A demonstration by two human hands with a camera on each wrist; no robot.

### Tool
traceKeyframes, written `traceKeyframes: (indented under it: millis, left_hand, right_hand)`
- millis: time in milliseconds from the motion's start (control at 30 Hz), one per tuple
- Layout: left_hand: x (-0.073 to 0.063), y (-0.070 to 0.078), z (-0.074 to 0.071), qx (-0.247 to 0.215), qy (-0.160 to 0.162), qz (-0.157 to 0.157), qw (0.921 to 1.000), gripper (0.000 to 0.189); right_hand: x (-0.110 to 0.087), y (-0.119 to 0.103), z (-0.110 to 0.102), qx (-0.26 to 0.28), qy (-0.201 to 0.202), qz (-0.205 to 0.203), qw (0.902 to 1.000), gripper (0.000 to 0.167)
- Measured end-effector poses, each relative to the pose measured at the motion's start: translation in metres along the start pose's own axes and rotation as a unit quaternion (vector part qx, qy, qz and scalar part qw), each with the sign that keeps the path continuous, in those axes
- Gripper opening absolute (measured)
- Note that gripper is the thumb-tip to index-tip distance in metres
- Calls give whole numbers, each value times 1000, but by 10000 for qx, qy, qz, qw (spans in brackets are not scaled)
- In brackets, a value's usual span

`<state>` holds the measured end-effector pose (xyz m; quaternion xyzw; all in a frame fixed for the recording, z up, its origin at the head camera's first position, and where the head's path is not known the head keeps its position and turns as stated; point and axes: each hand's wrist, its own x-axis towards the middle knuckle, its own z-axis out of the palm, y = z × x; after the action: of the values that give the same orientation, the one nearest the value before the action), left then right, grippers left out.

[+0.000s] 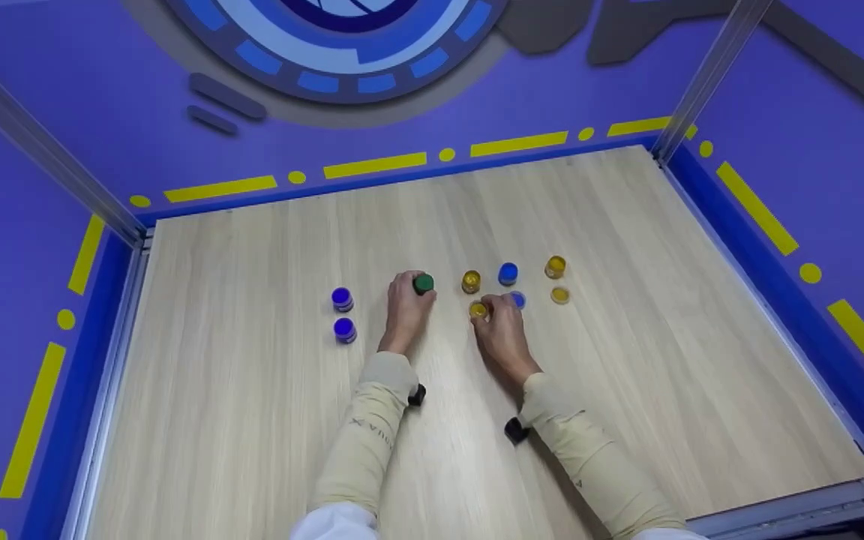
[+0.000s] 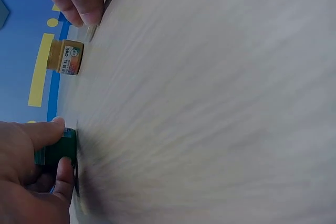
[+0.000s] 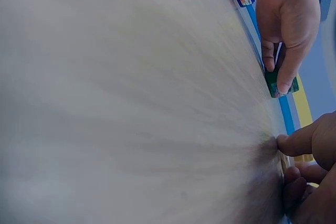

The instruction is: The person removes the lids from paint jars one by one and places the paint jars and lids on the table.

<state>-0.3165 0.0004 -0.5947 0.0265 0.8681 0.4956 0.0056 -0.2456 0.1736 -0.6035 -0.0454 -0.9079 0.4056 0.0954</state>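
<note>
My left hand (image 1: 405, 315) grips a small green paint jar (image 1: 423, 283) that stands on the table, thumb on one side and fingers on the other in the left wrist view. To its right, my right hand (image 1: 505, 334) pinches a yellow jar lid (image 1: 478, 310) down at the tabletop. Just behind that lid stands an open yellow paint jar (image 1: 471, 282), its label facing the left wrist camera. A blue paint jar (image 1: 508, 274) is beyond the right hand, and a blue lid (image 1: 518, 301) lies partly hidden by the fingers.
Farther right stands another yellow jar (image 1: 555, 267) with a yellow lid (image 1: 560, 295) in front of it. Two purple-blue jars (image 1: 342, 300) stand left of the left hand. Blue panels (image 1: 552, 97) wall in the back and sides of the wooden table (image 1: 252, 412).
</note>
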Motion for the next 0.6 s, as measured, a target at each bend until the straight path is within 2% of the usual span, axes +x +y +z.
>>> traceKeyframes:
  millis: [200, 433, 600]
  left_hand:
    - [-9, 1, -3, 132, -87, 74, 9998, 30]
    - [-23, 0, -8, 226, -329, -80, 9992, 31]
    - [-36, -3, -13, 290, -419, 30, 9987, 32]
  right_hand:
    - [0, 0, -1, -27, -87, 39, 10000, 26]
    - [1, 1, -2, 61, -180, 163, 9997, 26]
    - [1, 0, -1, 131, -180, 160, 9996, 26]
